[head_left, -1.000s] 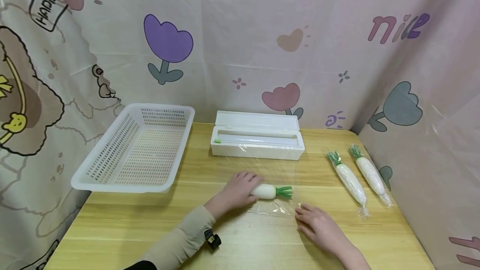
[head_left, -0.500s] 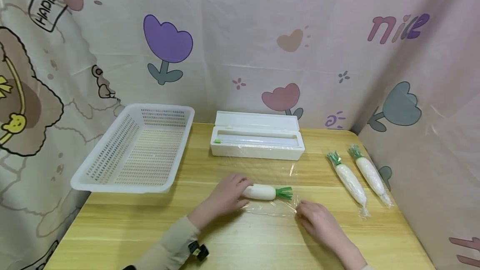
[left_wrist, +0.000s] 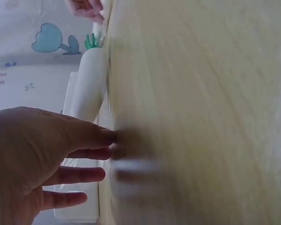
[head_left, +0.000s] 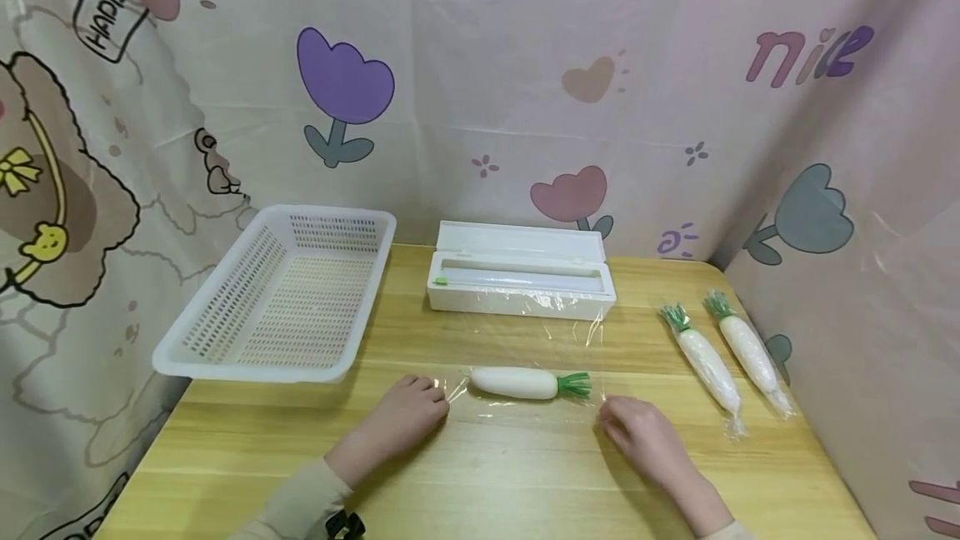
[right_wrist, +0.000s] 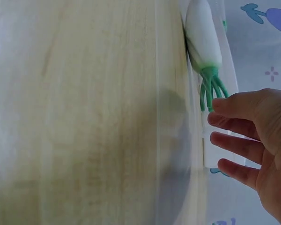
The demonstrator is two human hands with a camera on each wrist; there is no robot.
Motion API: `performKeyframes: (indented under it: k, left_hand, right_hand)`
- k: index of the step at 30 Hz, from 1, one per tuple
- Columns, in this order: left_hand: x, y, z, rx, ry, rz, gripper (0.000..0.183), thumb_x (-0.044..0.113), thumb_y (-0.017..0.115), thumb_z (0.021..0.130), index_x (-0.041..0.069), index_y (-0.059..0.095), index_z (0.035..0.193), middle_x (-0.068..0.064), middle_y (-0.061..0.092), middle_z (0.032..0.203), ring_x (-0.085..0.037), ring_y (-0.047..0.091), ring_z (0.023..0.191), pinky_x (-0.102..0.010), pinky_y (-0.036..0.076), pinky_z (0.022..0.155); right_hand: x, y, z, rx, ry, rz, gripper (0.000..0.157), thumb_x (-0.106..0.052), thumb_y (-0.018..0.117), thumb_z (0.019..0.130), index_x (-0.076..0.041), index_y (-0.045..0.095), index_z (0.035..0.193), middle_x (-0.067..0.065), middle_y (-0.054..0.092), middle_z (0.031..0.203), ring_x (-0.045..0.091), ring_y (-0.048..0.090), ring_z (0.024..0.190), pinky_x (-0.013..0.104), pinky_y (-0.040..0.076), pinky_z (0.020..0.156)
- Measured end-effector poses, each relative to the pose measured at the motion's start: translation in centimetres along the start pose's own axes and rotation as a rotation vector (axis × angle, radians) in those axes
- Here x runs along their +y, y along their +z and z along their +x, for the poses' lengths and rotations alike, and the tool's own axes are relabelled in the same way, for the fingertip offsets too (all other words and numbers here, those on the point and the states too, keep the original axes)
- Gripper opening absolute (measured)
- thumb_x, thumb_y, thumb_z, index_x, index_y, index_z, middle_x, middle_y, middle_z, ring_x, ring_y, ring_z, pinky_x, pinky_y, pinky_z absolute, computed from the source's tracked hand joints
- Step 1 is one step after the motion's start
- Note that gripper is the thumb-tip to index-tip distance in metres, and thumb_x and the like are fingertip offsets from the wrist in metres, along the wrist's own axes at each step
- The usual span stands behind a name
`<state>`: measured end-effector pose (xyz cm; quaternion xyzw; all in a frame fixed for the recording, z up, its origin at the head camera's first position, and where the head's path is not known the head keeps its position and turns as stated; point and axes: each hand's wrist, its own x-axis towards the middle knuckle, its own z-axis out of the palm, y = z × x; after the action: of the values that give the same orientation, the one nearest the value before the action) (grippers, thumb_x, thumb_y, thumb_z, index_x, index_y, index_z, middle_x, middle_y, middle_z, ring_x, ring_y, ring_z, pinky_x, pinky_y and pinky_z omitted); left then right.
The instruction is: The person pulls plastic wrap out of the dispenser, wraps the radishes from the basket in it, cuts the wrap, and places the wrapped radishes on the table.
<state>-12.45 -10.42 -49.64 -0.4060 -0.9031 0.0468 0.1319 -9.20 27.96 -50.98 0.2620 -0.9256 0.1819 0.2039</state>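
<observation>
A white radish (head_left: 513, 382) with green stems lies on its side, stems to the right, on a clear sheet of plastic wrap (head_left: 525, 344). The sheet runs forward from a white wrap dispenser (head_left: 521, 304). My left hand (head_left: 401, 422) pinches the sheet's near left corner between thumb and forefinger; creases spread from there. At the near right corner, my right hand (head_left: 647, 442) pinches the edge, just past the stems. In the left wrist view, the remaining fingers of the left hand (left_wrist: 47, 164) are spread. The right wrist view shows the radish stems (right_wrist: 210, 86) close to the right thumb.
A white perforated basket (head_left: 356, 307) stands at the back left. Two wrapped radishes, one nearer (head_left: 708, 369) and one farther right (head_left: 752, 354), lie at the table's right side. A patterned curtain (head_left: 480, 90) borders the wooden table (head_left: 495, 490).
My left hand has let go of the radish and moved left to the wrap's corner. The right hand has stayed near the right corner, closing on the edge.
</observation>
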Motion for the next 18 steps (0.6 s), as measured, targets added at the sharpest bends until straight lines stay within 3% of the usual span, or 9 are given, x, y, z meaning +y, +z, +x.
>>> performKeyframes:
  k: [2, 5, 8, 12, 15, 18]
  left_hand:
    - [-0.1, 0.1, 0.1, -0.002, 0.007, 0.007, 0.005, 0.021, 0.067, 0.086, 0.021, 0.068, 0.082, 0.008, 0.069, 0.086, -0.013, 0.060, 0.082, -0.031, 0.050, 0.075]
    - [-0.4, 0.5, 0.1, -0.010, -0.055, -0.068, 0.007, 0.024, 0.066, 0.089, 0.020, 0.064, 0.084, 0.008, 0.067, 0.084, -0.013, 0.060, 0.080, -0.032, 0.050, 0.074]
    - [-0.9, 0.8, 0.1, 0.004, -0.123, -0.167, 0.006, 0.024, 0.065, 0.089, 0.020, 0.062, 0.088, 0.006, 0.066, 0.087, -0.014, 0.060, 0.085, -0.035, 0.051, 0.076]
    - [-1.6, 1.2, 0.5, 0.067, -0.137, -0.254, 0.004, 0.021, 0.063, 0.088, 0.019, 0.062, 0.091, 0.004, 0.067, 0.093, -0.016, 0.061, 0.091, -0.036, 0.053, 0.079]
    - [-2.2, 1.7, 0.9, 0.102, -0.154, -0.349, 0.003, 0.019, 0.063, 0.086, 0.018, 0.061, 0.088, 0.006, 0.066, 0.088, -0.013, 0.060, 0.084, -0.032, 0.053, 0.076]
    - [-2.8, 2.2, 1.3, 0.100, -0.201, -0.479, 0.002, 0.018, 0.062, 0.087, 0.017, 0.061, 0.086, 0.009, 0.062, 0.081, -0.009, 0.057, 0.077, -0.029, 0.052, 0.071]
  right_hand:
    - [0.1, -0.1, 0.1, -0.004, 0.019, -0.002, 0.024, -0.002, 0.083, 0.066, -0.015, 0.068, 0.081, -0.005, 0.071, 0.079, 0.009, 0.067, 0.074, 0.028, 0.058, 0.069]
    - [0.5, 0.0, 0.1, -0.003, 0.052, 0.023, 0.022, -0.004, 0.082, 0.070, -0.014, 0.069, 0.084, -0.002, 0.071, 0.087, 0.013, 0.067, 0.081, 0.034, 0.058, 0.074]
    - [1.2, 0.1, 0.3, -0.001, 0.062, 0.072, 0.020, -0.005, 0.080, 0.072, -0.014, 0.069, 0.086, 0.006, 0.070, 0.105, 0.023, 0.066, 0.100, 0.039, 0.053, 0.088]
    - [2.2, 0.5, 1.0, -0.014, 0.072, 0.152, 0.017, -0.004, 0.076, 0.077, -0.013, 0.066, 0.087, 0.013, 0.065, 0.123, 0.032, 0.059, 0.116, 0.033, 0.040, 0.107]
    - [2.9, 0.9, 1.5, -0.039, 0.118, 0.230, 0.011, -0.005, 0.070, 0.085, -0.013, 0.065, 0.089, 0.013, 0.066, 0.123, 0.033, 0.060, 0.117, 0.035, 0.042, 0.107]
    - [3.4, 1.4, 2.0, -0.081, 0.195, 0.317, 0.006, -0.009, 0.063, 0.093, -0.014, 0.066, 0.096, 0.010, 0.068, 0.121, 0.034, 0.062, 0.115, 0.048, 0.046, 0.101]
